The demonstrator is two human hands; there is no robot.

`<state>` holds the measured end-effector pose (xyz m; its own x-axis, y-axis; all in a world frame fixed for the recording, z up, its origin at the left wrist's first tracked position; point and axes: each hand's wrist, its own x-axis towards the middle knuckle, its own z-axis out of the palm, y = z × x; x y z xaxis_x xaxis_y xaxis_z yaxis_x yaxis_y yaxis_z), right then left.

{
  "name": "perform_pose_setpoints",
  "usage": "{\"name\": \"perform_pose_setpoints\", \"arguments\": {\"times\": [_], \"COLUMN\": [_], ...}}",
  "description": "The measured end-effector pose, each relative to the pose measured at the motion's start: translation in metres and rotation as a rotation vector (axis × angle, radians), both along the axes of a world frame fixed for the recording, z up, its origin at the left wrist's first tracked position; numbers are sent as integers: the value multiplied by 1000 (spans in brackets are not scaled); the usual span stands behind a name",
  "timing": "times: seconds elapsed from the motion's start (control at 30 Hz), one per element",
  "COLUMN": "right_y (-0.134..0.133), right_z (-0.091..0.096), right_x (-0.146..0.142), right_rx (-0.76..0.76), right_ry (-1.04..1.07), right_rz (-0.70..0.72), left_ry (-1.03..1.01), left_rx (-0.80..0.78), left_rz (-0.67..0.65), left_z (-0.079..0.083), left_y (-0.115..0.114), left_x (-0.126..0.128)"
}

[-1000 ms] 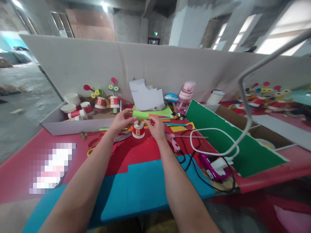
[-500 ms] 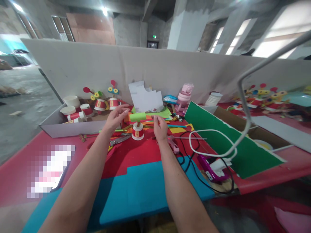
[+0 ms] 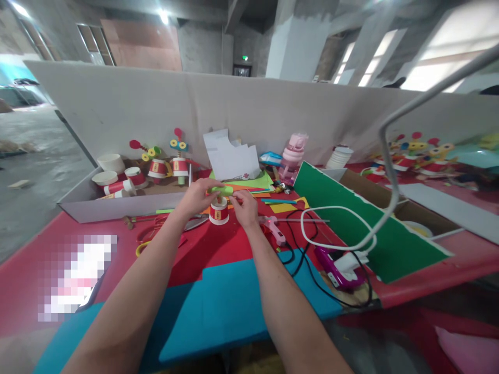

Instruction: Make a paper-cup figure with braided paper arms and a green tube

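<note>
A small paper cup [image 3: 219, 214] with a red band and yellow label stands upside down on the red tabletop. Across its top lies a light-green paper tube [image 3: 223, 190], on a short stem mostly hidden by my fingers. My left hand [image 3: 199, 198] closes on the tube's left end, thumb and fingers bent around it. At the right end my right hand [image 3: 246, 208] is closed, its fingertips pinched against the tube just above the cup. Scissors [image 3: 196, 223] lie beside my left wrist, and a pink glue gun [image 3: 276, 231] rests right of my right hand.
A white tray [image 3: 113, 212] at left holds paper cups and finished cup figures [image 3: 157, 167]. Coloured paper and white card [image 3: 232, 158] stand behind. On the right are a green-sided box [image 3: 362, 228], cables and a purple power strip [image 3: 339, 270]. A phone [image 3: 83, 272] lies left.
Both hands have moved inward and down onto the green tube. My left hand has gone from spread fingers to gripping its end; my right fingertips now meet the other end.
</note>
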<state>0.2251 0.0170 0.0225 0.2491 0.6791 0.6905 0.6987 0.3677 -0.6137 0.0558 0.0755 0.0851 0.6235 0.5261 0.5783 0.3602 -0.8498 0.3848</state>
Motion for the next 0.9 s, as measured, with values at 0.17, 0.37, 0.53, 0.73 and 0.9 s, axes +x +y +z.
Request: {"name": "perform_pose_setpoints", "arguments": {"times": [0.17, 0.37, 0.53, 0.73, 0.9], "right_y": [-1, -2, -4, -4, -2], "right_z": [0, -2, -1, 0, 2], "right_x": [0, 1, 2, 2, 2], "right_rx": [-19, -47, -63, -54, 1], "right_ry": [-18, -74, -97, -86, 1], "right_rz": [-4, -15, -21, -20, 0], "left_ry": [91, 191, 216, 209, 102], "left_rx": [-52, -57, -44, -48, -62], "left_rz": [106, 116, 118, 111, 96], "left_z": [0, 2, 1, -4, 4], "left_y": [-1, -2, -1, 1, -3], "left_x": [-3, -7, -7, -7, -9]}}
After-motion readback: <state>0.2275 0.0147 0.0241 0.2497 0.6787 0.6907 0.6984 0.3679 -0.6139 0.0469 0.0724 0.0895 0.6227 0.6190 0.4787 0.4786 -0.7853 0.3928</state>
